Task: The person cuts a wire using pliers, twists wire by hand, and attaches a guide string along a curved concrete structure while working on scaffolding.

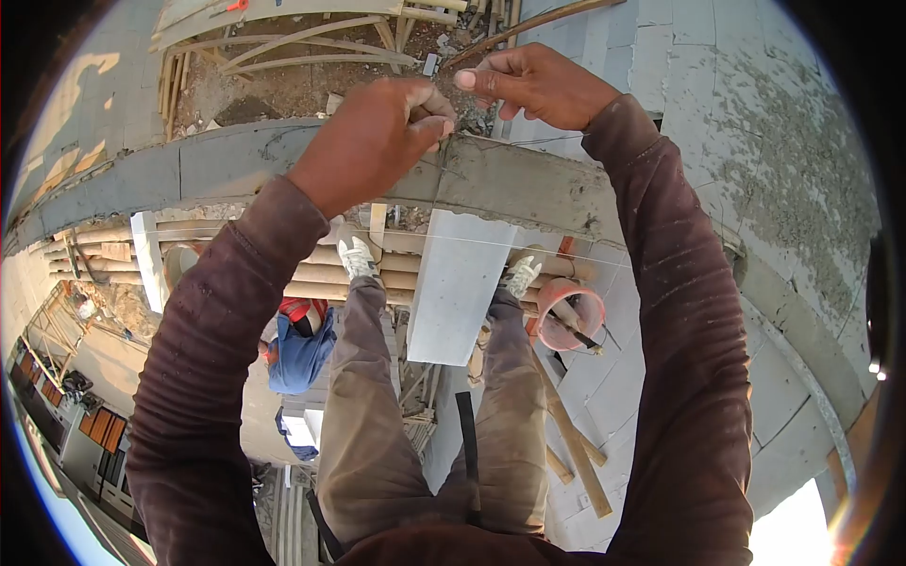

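Both hands are raised over a long grey concrete beam near the top centre. My left hand is closed, its thumb pressed against the curled fingers; whatever it pinches is too small to make out. Close by on the right, my right hand has its thumb and index finger brought together, with something I cannot make out between them. The hands do not touch. A thin line runs across below the beam. Between my feet, a pale grey block stands below the beam.
My feet rest on bamboo poles. A pink bucket holding tools sits by the right foot. Far below at left is a person in blue. Wooden strips lie beyond the beam; a block wall rises at right.
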`<action>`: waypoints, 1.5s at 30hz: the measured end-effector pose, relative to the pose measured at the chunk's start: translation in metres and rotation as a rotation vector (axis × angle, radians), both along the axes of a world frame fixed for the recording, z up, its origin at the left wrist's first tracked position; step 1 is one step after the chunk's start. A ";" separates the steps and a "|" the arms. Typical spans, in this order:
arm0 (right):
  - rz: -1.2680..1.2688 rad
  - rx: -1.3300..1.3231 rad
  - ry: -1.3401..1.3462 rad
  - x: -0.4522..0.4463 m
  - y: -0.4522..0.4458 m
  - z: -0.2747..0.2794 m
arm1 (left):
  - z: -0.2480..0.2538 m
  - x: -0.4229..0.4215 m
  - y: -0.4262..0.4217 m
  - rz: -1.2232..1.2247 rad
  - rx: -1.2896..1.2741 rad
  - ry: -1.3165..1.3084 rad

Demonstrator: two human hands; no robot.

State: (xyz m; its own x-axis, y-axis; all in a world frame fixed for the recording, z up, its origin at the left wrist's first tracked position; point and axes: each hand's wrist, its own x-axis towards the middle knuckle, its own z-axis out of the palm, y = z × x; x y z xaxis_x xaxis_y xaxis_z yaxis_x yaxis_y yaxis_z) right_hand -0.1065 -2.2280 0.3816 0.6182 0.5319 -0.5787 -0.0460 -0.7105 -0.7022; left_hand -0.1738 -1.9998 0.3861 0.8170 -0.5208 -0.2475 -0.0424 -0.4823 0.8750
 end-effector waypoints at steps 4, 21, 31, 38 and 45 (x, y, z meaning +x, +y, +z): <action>-0.033 -0.204 0.121 -0.011 0.009 0.048 | -0.024 0.022 0.006 0.000 0.081 -0.117; 0.291 0.010 -0.538 0.029 0.028 -0.015 | -0.010 -0.006 -0.034 0.089 0.067 -0.119; -0.060 0.006 -0.985 -0.018 0.013 0.041 | -0.028 0.028 0.015 0.086 0.081 -0.029; -0.076 -0.117 -0.585 -0.053 0.031 0.025 | -0.041 0.067 -0.010 -0.205 0.155 0.420; -0.072 -0.235 -0.369 -0.062 0.006 0.024 | -0.031 0.041 0.009 -0.017 -0.042 0.255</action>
State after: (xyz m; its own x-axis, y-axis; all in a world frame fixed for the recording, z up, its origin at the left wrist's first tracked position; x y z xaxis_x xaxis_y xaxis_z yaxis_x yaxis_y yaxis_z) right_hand -0.1688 -2.2220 0.4054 0.8369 0.3601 -0.4121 0.1222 -0.8570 -0.5007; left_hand -0.1323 -1.9905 0.3554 0.7221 -0.5484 -0.4218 0.1738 -0.4463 0.8779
